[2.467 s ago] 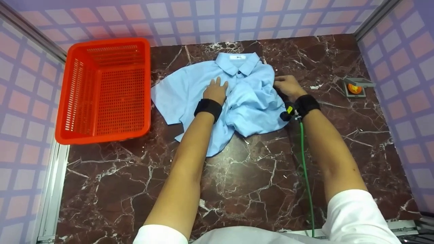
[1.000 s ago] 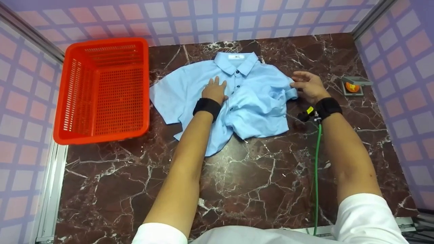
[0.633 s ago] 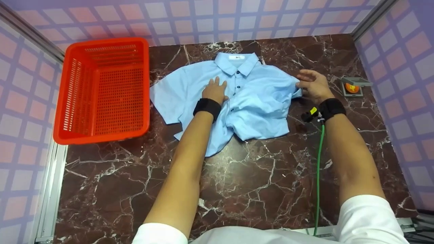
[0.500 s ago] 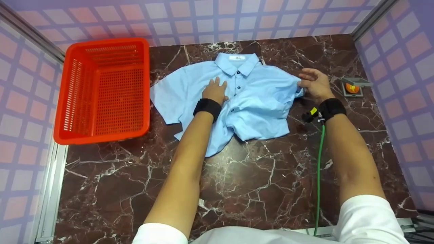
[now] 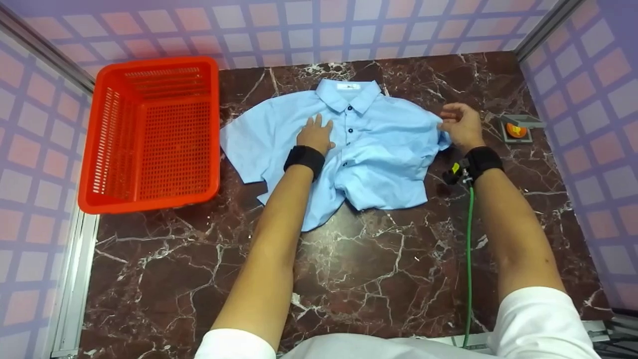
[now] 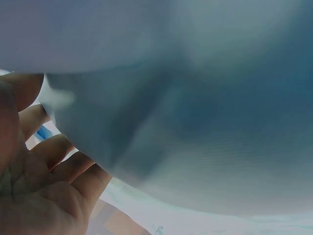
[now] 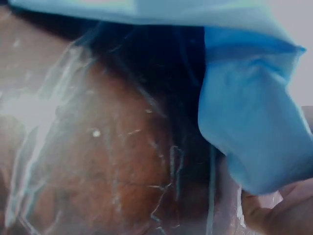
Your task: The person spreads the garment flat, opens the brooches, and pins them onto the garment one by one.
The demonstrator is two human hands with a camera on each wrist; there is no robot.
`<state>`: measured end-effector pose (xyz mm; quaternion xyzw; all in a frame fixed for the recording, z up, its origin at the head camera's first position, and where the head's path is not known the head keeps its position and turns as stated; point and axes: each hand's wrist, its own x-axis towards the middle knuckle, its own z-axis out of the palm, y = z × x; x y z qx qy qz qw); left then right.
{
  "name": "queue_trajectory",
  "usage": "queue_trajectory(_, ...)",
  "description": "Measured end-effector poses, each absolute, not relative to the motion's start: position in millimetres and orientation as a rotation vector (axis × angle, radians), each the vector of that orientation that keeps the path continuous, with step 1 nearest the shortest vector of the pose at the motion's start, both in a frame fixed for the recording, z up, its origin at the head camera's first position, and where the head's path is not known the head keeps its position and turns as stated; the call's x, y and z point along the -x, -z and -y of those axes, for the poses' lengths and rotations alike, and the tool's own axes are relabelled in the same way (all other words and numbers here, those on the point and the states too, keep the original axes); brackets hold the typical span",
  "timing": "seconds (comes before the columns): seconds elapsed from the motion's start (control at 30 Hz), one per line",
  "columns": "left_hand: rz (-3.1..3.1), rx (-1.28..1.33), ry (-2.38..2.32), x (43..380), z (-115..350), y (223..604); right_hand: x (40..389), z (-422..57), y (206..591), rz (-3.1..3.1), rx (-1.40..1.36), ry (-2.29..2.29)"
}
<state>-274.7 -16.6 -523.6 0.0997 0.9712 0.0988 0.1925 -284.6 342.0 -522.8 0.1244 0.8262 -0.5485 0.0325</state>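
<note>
Your left hand lies flat, fingers spread, on the blue shirt on the tabletop, apparently anchoring it, while your right hand, fingers curled, pinches a sleeve, seemingly to hold that side out.

The collar label at 12 o'clock is too small to read, as is the yellow-marked orange disc near 3. The left forearm hides some of the shirt. Its cloth blurs in the left-wrist view (mere haze, mostly), whose edge crops the left hand at 8; the right-wrist edge crops the right hand at 4.
</note>
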Motion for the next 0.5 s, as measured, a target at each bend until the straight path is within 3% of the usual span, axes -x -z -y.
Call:
queue_trajectory(0.2, -2.727, -0.279, -0.274, 275, 16, 524, 279, -350, 524, -2.680, -0.327, 1.329)
queue_trajectory(0.5, -2.726, -0.265, -0.269, 276, 17, 528, 270, -367, 526, -2.667, -0.208, 1.170)
